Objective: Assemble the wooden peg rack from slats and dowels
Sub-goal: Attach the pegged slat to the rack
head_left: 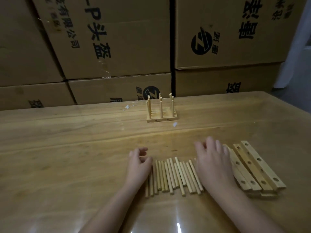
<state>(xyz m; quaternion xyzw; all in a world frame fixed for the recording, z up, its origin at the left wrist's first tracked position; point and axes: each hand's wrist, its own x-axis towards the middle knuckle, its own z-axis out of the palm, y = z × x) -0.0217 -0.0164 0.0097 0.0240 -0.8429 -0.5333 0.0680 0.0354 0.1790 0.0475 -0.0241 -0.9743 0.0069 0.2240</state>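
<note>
Left hand [139, 165] loosely curled, empty; right hand [212, 163] spread, empty; dowels [175, 175] between them, slats [252, 167] beside the right.

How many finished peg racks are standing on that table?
1. The peg rack stands alone at the far side of the table, before the cardboard boxes; none seems hidden.

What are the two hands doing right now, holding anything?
Left hand: open, fingers loosely curled, holding nothing.
Right hand: open, fingers spread over the dowels, holding nothing.
</note>
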